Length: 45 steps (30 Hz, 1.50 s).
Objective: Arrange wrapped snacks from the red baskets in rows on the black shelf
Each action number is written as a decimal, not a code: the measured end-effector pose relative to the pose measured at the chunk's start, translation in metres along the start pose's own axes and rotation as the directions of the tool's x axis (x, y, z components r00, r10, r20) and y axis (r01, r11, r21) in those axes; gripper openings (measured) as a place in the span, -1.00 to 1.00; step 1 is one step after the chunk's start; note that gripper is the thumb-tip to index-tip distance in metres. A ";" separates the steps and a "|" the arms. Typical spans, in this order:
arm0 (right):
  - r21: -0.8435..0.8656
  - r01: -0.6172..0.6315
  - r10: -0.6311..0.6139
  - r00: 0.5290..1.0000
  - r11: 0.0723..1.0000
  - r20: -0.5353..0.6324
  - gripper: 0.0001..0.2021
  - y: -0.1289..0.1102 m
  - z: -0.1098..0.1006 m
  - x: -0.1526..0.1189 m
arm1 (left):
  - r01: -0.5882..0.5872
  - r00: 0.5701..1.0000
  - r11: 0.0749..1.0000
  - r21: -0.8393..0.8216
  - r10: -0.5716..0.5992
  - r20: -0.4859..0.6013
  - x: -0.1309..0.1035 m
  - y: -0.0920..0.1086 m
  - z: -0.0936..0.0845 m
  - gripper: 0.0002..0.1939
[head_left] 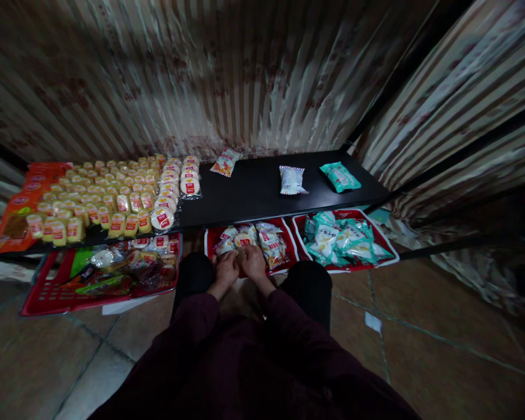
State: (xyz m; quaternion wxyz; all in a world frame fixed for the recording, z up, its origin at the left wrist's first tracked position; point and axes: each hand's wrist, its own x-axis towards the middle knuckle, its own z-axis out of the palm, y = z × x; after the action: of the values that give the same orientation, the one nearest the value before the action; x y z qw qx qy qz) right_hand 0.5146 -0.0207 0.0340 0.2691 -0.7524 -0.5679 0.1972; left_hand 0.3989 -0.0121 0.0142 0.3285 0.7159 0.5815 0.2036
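My left hand (227, 268) and my right hand (252, 262) are close together over the front of the middle red basket (290, 244), between my knees. Fingers of both hands are curled in at the near end of a snack bag (245, 235), closed on it; the fingertips are partly hidden. Another striped snack bag (271, 245) lies in the same basket to the right of my right hand, and one more (226, 238) lies beyond my left hand. On the black shelf (245, 197) above are a red and white snack bag (226, 161), a pale bag (292, 180) and a green bag (340, 177).
Rows of wrapped small cakes (126, 204), round white packs (163, 218) and orange packets (20, 207) fill the shelf's left part. A right-hand basket (389, 257) holds green bags; a left one (39, 294) holds mixed snacks. Striped curtains (227, 76) hang behind the dark frame.
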 end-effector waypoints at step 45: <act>0.661 -0.163 0.117 0.987 0.733 0.114 -0.54 0.017 0.016 0.003 | 0.330 0.882 0.400 -0.855 -0.453 0.128 0.004 -0.012 -0.001 -0.70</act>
State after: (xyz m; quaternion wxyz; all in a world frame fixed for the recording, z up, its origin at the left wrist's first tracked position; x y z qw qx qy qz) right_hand 0.5181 -0.0186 0.0109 0.4863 -0.6401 -0.4097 0.4312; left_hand 0.3906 -0.0064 0.0061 0.6399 0.2855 0.5728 0.4254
